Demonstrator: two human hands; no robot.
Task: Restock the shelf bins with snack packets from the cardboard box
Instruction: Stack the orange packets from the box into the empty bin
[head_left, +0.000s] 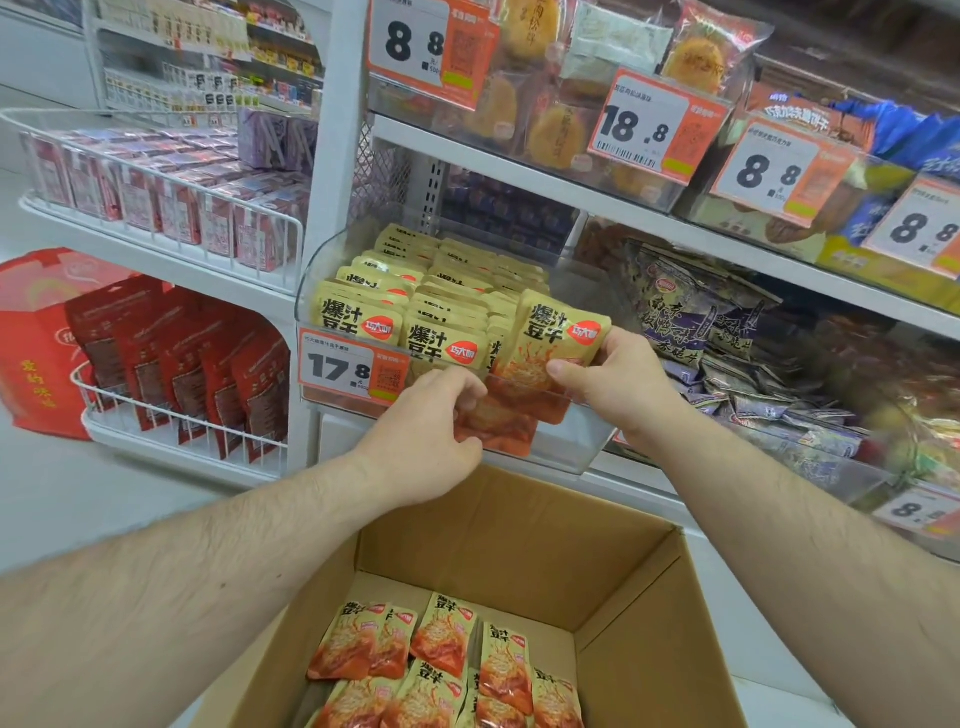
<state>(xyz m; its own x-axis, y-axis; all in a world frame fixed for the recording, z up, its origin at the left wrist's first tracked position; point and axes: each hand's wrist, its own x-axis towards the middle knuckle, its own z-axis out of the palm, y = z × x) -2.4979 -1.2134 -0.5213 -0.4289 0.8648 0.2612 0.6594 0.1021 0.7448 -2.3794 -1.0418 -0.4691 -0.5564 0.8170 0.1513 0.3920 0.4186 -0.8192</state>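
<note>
Yellow snack packets are going into the clear bin; the right hand and left hand both grasp them. Next, probably, seat them upright, then reach into the near cardboard box.

Right hand: our right hand pinches a yellow snack packet at the clear shelf bin.
Left hand: our left hand curls over the bin's front edge.
Below us: the cardboard box holds loose matching packets.
</note>
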